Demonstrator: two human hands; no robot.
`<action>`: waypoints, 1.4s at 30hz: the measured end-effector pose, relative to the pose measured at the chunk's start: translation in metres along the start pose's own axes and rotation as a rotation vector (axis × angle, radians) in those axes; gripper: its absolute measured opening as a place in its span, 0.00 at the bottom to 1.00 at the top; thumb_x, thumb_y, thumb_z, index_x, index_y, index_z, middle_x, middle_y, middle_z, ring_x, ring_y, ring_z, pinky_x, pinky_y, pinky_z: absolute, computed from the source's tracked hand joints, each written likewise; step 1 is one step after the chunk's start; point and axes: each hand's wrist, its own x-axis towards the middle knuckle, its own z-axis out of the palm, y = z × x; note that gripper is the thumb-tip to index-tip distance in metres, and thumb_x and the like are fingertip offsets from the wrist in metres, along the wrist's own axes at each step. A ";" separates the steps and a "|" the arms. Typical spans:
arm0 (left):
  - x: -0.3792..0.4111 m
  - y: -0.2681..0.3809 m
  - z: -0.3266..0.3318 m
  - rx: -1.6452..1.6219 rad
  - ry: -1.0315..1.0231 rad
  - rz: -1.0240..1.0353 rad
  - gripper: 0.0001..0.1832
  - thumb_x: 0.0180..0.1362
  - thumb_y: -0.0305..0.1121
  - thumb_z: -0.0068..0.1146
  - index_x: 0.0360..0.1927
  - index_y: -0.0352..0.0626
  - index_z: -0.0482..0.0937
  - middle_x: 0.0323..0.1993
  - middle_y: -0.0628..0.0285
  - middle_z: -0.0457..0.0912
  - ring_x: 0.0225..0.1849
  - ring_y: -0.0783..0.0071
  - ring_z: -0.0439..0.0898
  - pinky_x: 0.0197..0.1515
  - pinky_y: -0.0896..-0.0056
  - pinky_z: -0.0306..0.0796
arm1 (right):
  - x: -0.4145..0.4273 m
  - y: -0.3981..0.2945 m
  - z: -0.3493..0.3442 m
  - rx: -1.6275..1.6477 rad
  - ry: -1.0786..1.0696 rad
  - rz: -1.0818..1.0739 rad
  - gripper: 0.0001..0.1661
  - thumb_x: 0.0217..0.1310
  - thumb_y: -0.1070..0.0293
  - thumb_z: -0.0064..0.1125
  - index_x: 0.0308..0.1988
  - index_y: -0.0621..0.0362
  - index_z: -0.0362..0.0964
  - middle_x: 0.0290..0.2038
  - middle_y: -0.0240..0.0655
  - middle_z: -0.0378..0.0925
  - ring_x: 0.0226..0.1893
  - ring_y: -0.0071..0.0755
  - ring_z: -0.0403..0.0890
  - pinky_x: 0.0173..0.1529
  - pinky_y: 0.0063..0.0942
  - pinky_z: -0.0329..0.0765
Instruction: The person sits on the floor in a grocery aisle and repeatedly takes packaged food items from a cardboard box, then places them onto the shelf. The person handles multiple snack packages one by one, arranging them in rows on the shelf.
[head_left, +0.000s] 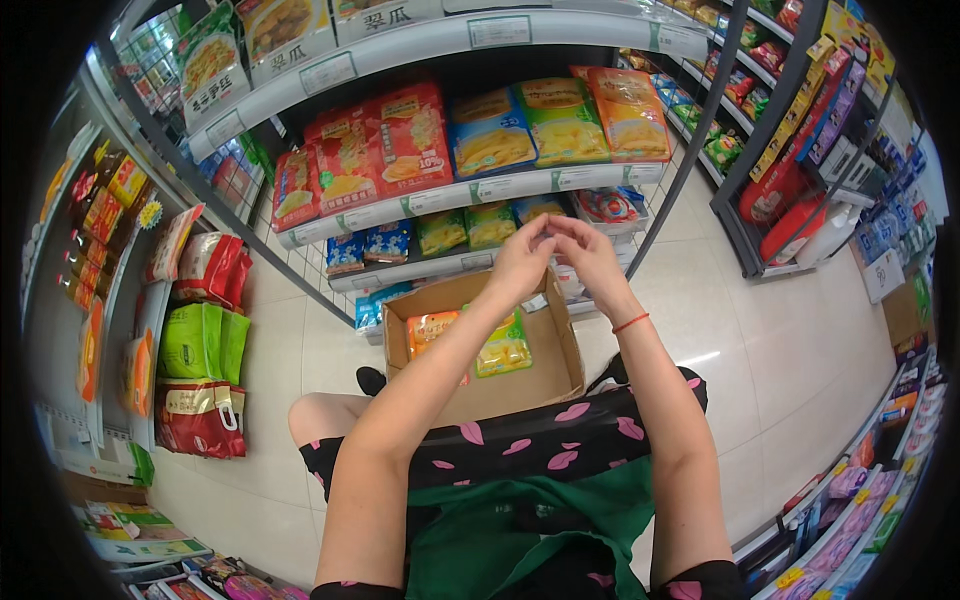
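Note:
My left hand (525, 257) and my right hand (586, 253) meet at the fingertips, above the far edge of an open cardboard box (555, 375). Whether something small lies between the fingers is hard to tell. Inside the box lie an orange food pouch (429, 330), partly behind my left forearm, and a green and yellow food pouch (505, 349). Beyond my hands, green pouches (490, 224) and blue packets (388, 241) stand on a low shelf. The shelf above holds red pouches (409, 139), a blue pouch (491, 133), a green pouch (561, 124) and an orange pouch (628, 114).
A wire-sided shelf rack stands in front of me, with a white price rail (480, 196). Large red and green bags (196, 341) stand at the left beside bottles (101, 217). Another rack (731, 202) is at the right, on the tiled floor (697, 300).

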 end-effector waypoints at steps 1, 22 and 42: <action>0.005 0.004 -0.001 -0.014 0.005 0.033 0.28 0.63 0.32 0.50 0.65 0.34 0.60 0.58 0.59 0.72 0.55 0.75 0.73 0.56 0.76 0.64 | 0.004 -0.006 0.000 0.009 0.006 -0.008 0.21 0.65 0.68 0.50 0.57 0.62 0.67 0.49 0.33 0.75 0.46 0.22 0.76 0.47 0.20 0.73; 0.054 0.041 -0.046 -0.038 0.111 -0.044 0.30 0.64 0.34 0.49 0.68 0.41 0.56 0.68 0.57 0.58 0.63 0.71 0.65 0.58 0.72 0.63 | 0.100 -0.036 0.024 -0.084 0.211 -0.117 0.24 0.60 0.70 0.55 0.54 0.70 0.66 0.42 0.39 0.77 0.29 0.24 0.81 0.33 0.21 0.74; 0.047 0.037 -0.062 -0.228 0.450 0.121 0.22 0.61 0.29 0.53 0.58 0.37 0.65 0.53 0.59 0.71 0.51 0.74 0.72 0.53 0.73 0.67 | 0.120 -0.041 0.050 0.250 0.193 -0.125 0.06 0.62 0.70 0.54 0.34 0.59 0.65 0.35 0.35 0.76 0.35 0.26 0.79 0.41 0.26 0.79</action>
